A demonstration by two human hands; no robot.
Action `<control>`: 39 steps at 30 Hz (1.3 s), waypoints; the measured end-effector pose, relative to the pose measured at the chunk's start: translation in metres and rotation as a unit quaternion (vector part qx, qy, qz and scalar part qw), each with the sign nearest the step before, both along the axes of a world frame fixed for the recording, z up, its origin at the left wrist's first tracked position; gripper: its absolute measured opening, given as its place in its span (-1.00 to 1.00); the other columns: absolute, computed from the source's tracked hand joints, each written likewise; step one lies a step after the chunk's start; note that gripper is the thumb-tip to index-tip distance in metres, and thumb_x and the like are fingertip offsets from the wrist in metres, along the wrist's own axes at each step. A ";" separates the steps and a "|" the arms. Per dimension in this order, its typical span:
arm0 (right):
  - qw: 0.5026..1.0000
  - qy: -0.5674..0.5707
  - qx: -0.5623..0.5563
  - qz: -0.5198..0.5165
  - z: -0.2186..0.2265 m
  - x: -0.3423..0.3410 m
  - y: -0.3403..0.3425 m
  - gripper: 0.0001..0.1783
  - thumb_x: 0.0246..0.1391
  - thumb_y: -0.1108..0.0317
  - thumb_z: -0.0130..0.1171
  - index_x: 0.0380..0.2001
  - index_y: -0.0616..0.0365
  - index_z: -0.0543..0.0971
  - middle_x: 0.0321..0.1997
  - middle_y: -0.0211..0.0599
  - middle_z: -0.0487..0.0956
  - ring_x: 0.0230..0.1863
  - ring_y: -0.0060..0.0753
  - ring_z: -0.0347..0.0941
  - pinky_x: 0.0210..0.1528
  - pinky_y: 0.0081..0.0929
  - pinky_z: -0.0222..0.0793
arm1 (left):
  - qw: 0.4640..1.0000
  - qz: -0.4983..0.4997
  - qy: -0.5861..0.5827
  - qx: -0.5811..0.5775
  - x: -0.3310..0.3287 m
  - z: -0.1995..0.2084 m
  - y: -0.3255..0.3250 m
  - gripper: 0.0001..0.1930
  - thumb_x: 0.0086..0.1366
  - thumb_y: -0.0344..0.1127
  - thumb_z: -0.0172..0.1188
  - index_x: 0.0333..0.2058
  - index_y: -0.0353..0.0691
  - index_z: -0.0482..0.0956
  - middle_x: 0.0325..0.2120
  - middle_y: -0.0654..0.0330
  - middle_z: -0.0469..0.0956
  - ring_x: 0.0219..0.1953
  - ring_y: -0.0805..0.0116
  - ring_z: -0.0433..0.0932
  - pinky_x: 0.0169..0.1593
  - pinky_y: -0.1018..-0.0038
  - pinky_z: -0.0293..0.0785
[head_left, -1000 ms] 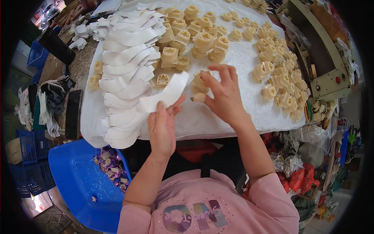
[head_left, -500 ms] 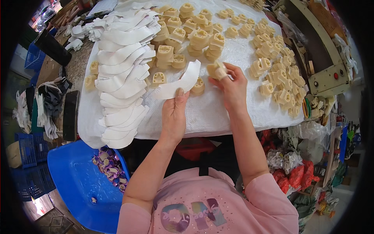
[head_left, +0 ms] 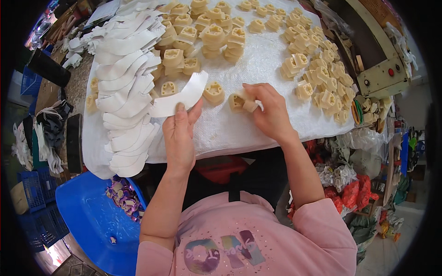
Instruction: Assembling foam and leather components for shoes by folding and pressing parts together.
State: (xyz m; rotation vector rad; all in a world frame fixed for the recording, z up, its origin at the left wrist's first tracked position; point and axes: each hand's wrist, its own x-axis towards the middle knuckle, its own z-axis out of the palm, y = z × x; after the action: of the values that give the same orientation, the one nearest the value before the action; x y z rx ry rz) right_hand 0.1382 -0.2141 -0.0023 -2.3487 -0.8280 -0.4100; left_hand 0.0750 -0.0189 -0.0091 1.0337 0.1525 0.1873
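We see the white strip (head_left: 184,94) in the left hand (head_left: 180,131); the thumb presses on its lower edge, and the strip curves upward to the right, beyond the fingers. The beige piece (head_left: 236,101) is at the fingertips of the right hand (head_left: 271,112), which grasps it lightly, with the piece to the left of the palm. Between the two hands, a little farther from the body, we find a single beige block (head_left: 214,93) on the white sheet (head_left: 221,133). To the left, many white strips (head_left: 126,87) overlap in a long row; to the right lies a heap of beige pieces (head_left: 324,87). Below the table, at left, the blue bin (head_left: 85,225) contains purple scraps (head_left: 124,198), gathered along its right side, and one small scrap apart. Near it stand blue crates (head_left: 31,188); we cannot tell their contents.
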 end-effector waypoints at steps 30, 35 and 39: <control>0.934 -0.027 0.304 0.188 0.013 -0.079 0.073 -0.68 0.08 0.54 0.08 -0.08 0.06 0.36 -0.15 -0.11 0.50 -0.21 -0.13 0.46 -0.21 -0.29 0.41 | 0.999 -0.027 0.010 -0.027 -0.084 0.023 0.015 -0.63 0.38 -0.36 -0.13 0.02 -0.56 0.34 -0.02 -0.05 0.43 -0.02 0.28 0.46 0.07 0.41 0.37; 0.922 -0.035 0.333 0.194 0.008 -0.084 0.080 -0.46 -0.26 0.75 0.19 -0.11 0.14 0.45 -0.13 -0.15 0.50 -0.19 -0.11 0.42 -0.21 -0.36 0.39 | 0.997 -0.017 -0.016 -0.076 -0.086 0.028 0.010 -0.61 0.40 -0.36 -0.16 0.04 -0.59 0.31 -0.03 -0.06 0.43 -0.03 0.34 0.46 0.05 0.46 0.38; 0.927 -0.040 0.321 0.189 0.009 -0.084 0.079 -0.44 -0.28 0.78 0.16 -0.11 0.14 0.46 -0.13 -0.16 0.49 -0.19 -0.13 0.40 -0.20 -0.36 0.39 | 0.996 -0.043 -0.017 -0.072 -0.089 0.029 0.011 -0.61 0.40 -0.36 -0.18 0.06 -0.61 0.28 -0.01 -0.08 0.41 -0.01 0.32 0.44 0.08 0.44 0.34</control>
State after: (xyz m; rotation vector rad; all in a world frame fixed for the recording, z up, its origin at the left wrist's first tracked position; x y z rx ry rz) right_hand 0.0544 -0.1351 0.0068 -1.5383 -0.9812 -0.5182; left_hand -0.0145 -0.0080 0.0199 0.8905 0.0880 0.1134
